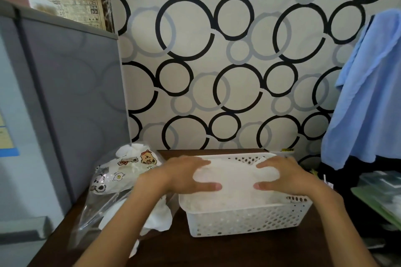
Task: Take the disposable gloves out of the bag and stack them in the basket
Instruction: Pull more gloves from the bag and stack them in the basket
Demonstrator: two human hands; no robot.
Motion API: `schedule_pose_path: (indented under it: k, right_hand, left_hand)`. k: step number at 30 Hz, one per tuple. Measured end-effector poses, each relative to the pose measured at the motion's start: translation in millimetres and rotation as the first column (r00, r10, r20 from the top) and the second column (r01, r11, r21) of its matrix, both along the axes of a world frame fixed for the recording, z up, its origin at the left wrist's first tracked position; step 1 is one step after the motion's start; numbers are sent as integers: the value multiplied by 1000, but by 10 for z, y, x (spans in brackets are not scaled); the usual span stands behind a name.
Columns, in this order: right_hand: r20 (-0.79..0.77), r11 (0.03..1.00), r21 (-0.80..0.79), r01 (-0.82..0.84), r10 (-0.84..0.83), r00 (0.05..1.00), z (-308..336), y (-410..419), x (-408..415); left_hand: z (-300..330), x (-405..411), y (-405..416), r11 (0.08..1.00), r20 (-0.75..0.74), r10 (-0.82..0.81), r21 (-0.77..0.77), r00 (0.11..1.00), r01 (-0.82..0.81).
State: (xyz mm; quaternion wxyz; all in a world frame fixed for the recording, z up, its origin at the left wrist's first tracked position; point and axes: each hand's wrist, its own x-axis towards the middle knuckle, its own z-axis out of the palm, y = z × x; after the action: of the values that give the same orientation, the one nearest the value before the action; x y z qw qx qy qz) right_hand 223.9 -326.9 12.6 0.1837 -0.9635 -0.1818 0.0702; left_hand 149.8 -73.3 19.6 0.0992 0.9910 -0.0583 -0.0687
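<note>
While both forearms reach forward from the bottom of the head view, the left hand (186,176) and the right hand (284,176) lie flat on a white pile of gloves (235,180) that fills the basket (249,221). Each hand faces inward toward the other, with the fingers stretched nearly straight and spread, the thumbs nearer the camera and the other fingers on the far part of the pile. Nothing is curled round or pinched; the palms and fingers press down on the top of the pile, one hand on its left part and one on its right, with a bare stretch of white between them. The left forearm crosses over the bag on its way to the basket, and the right forearm comes in from the lower right corner.

The basket is white plastic with rows of holes in its walls, and it stands on a dark brown desk (173,249). The gloves rise about level with its rim. Just beside the basket on the left lies a clear plastic bag (112,182) printed with cartoon figures; it looks crumpled, with white material still showing inside and near its mouth. Behind the desk hangs a wall covering (227,60) of black and grey rings. A grey panel (71,97) stands on the left, and a blue cloth (366,104) hangs on the right.
</note>
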Motion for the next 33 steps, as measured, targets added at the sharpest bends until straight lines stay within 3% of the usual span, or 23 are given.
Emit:
schedule_pose_path:
  k: [2,4,8,10,13,18,24,27,30,33]
  right_hand:
    - [83,993,115,-5,-5,997,55,37,-68]
    - [121,988,144,-59,42,992,137,204,-243]
    - [190,964,159,-213,181,965,240,820,-733]
    - [211,950,122,-289,259,942,222,1187,-951]
    - [212,929,-1,-370,361,908,104,1660,-1179]
    - [194,910,-244,-335,384,902,-178,2069,-1247]
    - [253,942,88,-324,294,922,-151,1971,-1051]
    - [313,925,175,-336,271,910,-78,1924,-950]
    - [244,900,221,-375,321,915,-39,1943,-916]
    - [156,866,371,-334,296,942,21,1929,-902]
  left_hand:
    - [85,-203,275,978,152,64,-207,986,-32]
    - [100,-440,608,952,211,133,-300,968,-65]
    - [-13,-770,1086,953,67,222,-225,973,-202]
    - [-84,-778,1211,941,33,238,-256,971,-222]
    - [-168,-708,1314,930,136,255,-306,957,-204]
    - [-160,-697,1343,848,251,295,-514,922,-131]
    - [-127,-699,1341,808,317,318,-583,894,-80]
    - [-160,-695,1389,821,300,332,-558,895,-117]
    - [-160,-690,1378,833,268,301,-540,915,-116]
    - [-145,-698,1397,838,250,282,-534,926,-111]
